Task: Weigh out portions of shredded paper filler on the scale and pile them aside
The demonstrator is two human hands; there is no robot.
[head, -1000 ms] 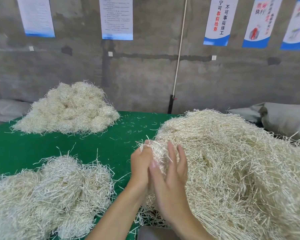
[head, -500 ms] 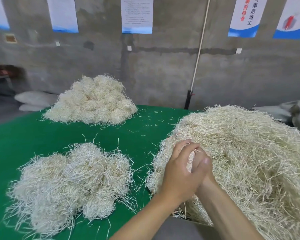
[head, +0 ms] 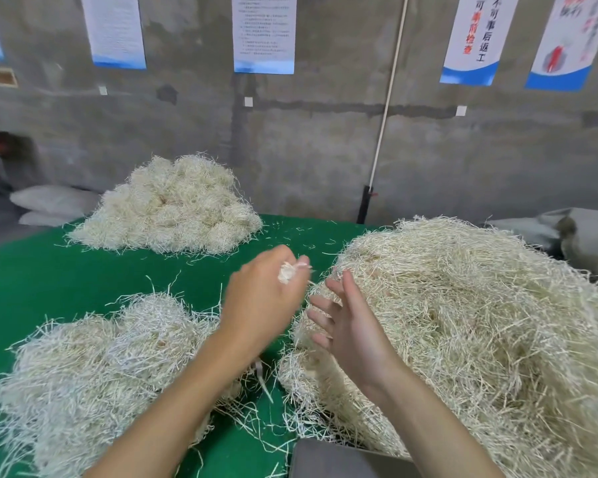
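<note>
Head view: the left grip [head: 261,301] is raised over the green-topped desk [head: 49,270], its fingers curled round a small tuft of pale shredded paper filler [head: 290,273] that pokes out by the thumb. Just beside it, the right grip [head: 351,326] has its fingers spread, in front of the near edge of the large loose heap of straw-coloured paper shreds [head: 463,322] on the right; whether it touches the heap cannot be told. A lower, whiter pile of shreds [head: 94,367] lies beneath the left forearm. A third rounded mound of shreds [head: 170,208] sits well apart at the desk's far side, near the grey concrete wall [head: 325,150].
</note>
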